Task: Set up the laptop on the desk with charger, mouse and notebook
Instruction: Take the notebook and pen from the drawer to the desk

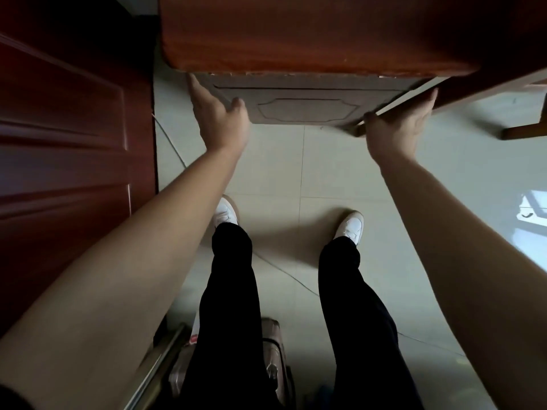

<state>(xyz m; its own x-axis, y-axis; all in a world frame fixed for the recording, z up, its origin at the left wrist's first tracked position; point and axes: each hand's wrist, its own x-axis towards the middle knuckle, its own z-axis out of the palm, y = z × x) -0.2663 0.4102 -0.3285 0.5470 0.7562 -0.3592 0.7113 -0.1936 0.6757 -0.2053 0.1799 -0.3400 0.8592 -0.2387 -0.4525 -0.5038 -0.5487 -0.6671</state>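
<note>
Close on the left, a dark red panelled door (59, 128), nearly level with the desk's near-left corner, with only a narrow strip of pale tiled floor (325, 173) between. On that strip, a thin pale cable (170, 140), running over the tiles just beside the door. To the right, past the desk, a brown wooden leg (524, 132) of some other furniture, low on the floor and well apart from both hands. Below, black trousers (228, 291) and white shoes (350, 226), standing just short of the desk. Behind the legs, at the bottom edge, a pinkish-brown suitcase (273, 347) on the floor, seemingly closed, with its contents out of sight. Straight ahead, filling the top of the view, the desk (296, 34): red-brown wooden top with a rounded, chipped front edge, and beneath it a grey-brown front panel (299, 109) with a carved frame, closed, the inside out of sight. Left hand (220, 119) laid against the panel's left corner, fingers straight and reaching up under the top, thumb spread onto the panel face, not curled round anything. Right hand (399, 125) gripping the right corner of the desk, thumb hooked over the pale edge, fingers up along the side.
</note>
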